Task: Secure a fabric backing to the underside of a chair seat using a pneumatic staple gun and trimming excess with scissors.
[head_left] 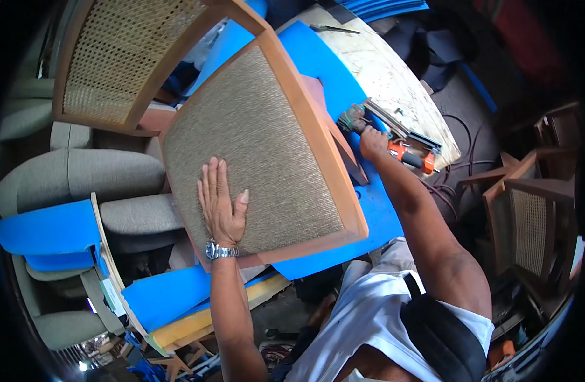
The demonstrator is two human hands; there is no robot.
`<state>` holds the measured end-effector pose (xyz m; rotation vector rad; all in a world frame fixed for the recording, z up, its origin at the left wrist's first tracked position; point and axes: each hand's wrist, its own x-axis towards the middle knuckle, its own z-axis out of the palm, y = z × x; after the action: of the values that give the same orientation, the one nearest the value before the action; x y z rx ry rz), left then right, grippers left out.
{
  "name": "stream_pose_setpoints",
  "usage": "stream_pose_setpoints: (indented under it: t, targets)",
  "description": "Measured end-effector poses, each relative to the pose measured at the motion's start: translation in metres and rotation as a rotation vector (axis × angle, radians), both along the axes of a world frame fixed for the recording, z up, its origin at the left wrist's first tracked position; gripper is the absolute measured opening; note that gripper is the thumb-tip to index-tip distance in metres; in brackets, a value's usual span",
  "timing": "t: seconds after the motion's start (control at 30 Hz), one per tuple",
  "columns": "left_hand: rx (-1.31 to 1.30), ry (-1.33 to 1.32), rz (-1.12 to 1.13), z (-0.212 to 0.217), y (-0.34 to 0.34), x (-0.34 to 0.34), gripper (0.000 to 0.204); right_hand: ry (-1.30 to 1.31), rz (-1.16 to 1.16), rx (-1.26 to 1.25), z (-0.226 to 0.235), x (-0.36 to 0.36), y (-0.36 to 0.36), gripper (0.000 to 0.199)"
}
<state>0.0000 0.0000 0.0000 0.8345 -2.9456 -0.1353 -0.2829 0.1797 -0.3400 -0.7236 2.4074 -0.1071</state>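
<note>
A wooden chair lies on a blue foam sheet [375, 216], its woven beige seat [254, 153] facing up and its cane back [120, 54] pointing to the upper left. My left hand [221, 204] rests flat on the seat with fingers together, a metal watch on the wrist. My right hand [372, 141] reaches over the seat's right edge and grips the handle of an orange and black staple gun [403, 143] lying on the worn white tabletop [381, 70].
Grey upholstered cushions [76, 175] are stacked at the left with more blue foam pieces [47, 229]. Another cane-backed chair [528, 229] stands at the right. Cables [464, 169] trail off the table's right edge. Wooden boards [197, 321] lie below.
</note>
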Motion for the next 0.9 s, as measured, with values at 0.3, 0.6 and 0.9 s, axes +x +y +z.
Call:
stream_pose_setpoints:
  t: [0.3, 0.6, 0.9]
  targets:
    - [-0.090, 0.075, -0.053, 0.012, -0.005, 0.023, 0.073, -0.183, -0.038, -0.083, 0.086, -0.016, 0.020, 0.044]
    - [-0.213, -0.042, 0.136, -0.002, 0.037, 0.007, 0.085, -0.326, -0.056, -0.612, 0.332, 0.040, 0.196, 0.052]
    - [-0.193, 0.313, 0.008, -0.022, 0.043, -0.022, 0.070, -0.538, 0.080, -0.679, 0.463, 0.186, 0.187, 0.046]
